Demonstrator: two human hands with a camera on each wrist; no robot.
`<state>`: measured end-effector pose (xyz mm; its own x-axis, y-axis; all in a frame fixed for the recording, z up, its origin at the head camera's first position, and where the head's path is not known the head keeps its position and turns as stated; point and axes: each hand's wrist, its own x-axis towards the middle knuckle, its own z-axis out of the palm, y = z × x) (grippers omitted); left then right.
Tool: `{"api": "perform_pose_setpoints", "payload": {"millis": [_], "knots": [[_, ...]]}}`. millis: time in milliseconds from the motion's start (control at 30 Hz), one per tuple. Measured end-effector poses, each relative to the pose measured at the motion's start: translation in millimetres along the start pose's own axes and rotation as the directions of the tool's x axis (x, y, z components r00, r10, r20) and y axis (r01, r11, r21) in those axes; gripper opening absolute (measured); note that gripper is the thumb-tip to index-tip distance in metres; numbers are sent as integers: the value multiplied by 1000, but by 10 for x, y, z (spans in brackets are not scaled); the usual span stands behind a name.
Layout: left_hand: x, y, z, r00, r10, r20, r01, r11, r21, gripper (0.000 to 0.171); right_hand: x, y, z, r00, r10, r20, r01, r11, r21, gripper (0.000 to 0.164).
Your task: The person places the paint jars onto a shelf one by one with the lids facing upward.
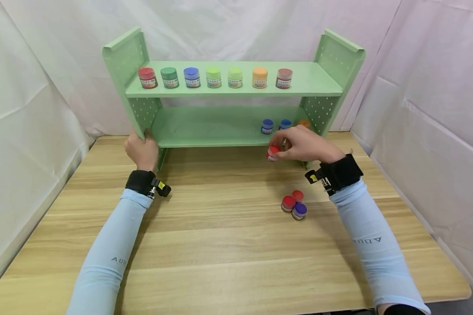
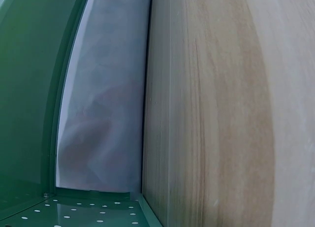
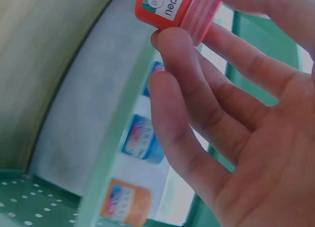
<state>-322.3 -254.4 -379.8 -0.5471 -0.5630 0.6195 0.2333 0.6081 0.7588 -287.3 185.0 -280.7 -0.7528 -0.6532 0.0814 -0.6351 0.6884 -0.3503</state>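
My right hand (image 1: 301,144) pinches a small red paint jar (image 1: 273,153) between thumb and fingers, just in front of the lower shelf's front edge. In the right wrist view the held red jar (image 3: 170,8) is tilted, its label showing. My left hand (image 1: 142,151) grips the left side panel of the green two-tier shelf (image 1: 205,144) near its lower front. On the lower tier, a dark blue jar (image 1: 266,126), a blue jar (image 1: 285,124) and an orange jar (image 1: 304,123) stand to the right, the last two partly hidden by my right hand.
Several jars stand in a row on the upper tier, from a red one (image 1: 147,78) to a brown one (image 1: 284,78). On the wooden table (image 1: 205,245), two red jars (image 1: 288,203) and a purple jar (image 1: 299,211) sit clustered. White cloth (image 1: 236,26) hangs behind.
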Motion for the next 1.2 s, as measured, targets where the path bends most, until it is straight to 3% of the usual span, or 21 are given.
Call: {"api": "perform_pose_setpoints", "payload": {"millis": [367,633,933,1200], "knots": [[0,-31,-2,1000,5,-5,-5,1000,12,24,400,-175,-107,997,-67,-42,65,997,-47,13],[2,-25,11,1000,12,-8,-12,1000,6,21,679,-248,-169,1000,2,30,-2,1000,-17,17],[7,-2,14,1000,3,-3,-3,1000,-5,24,835,-302,-206,993,60,99,-57,998,-34,24],[0,-12,13,1000,3,-4,-3,1000,0,24,953,-292,-215,994,77,80,-67,991,-120,24]]}}
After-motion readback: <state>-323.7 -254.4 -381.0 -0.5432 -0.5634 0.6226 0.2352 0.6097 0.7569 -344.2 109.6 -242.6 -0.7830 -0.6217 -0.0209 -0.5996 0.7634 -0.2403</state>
